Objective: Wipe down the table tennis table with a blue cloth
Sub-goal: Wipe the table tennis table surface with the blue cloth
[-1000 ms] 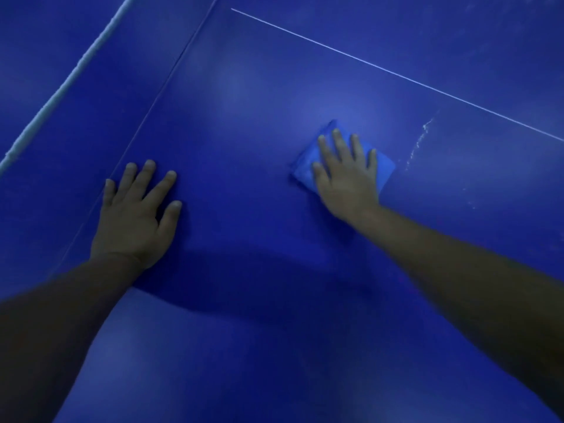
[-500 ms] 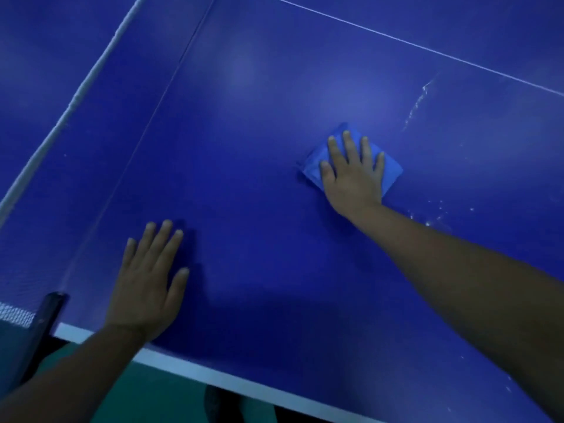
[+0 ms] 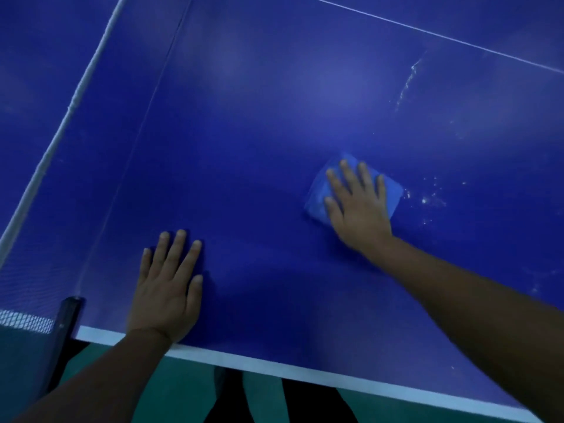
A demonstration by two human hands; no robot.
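Observation:
The dark blue table tennis table [image 3: 259,132] fills most of the head view. A folded blue cloth [image 3: 316,198] lies on it right of centre. My right hand [image 3: 357,209] presses flat on the cloth, fingers spread, covering most of it. My left hand [image 3: 166,288] rests flat on the bare table near the white near edge [image 3: 274,366], fingers apart and holding nothing. White specks [image 3: 427,199] dot the surface just right of the cloth, and a pale streak [image 3: 407,83] runs farther back.
The net's white top band [image 3: 61,126] runs diagonally along the left, ending at a dark post [image 3: 65,319] by the table's near corner. A thin white line [image 3: 427,32] crosses the far right. Green floor [image 3: 171,392] shows below the edge.
My right hand has drawn the cloth back toward the near edge. My left hand has shifted closer to that edge, and the view has pulled back, bringing the edge and net post into sight.

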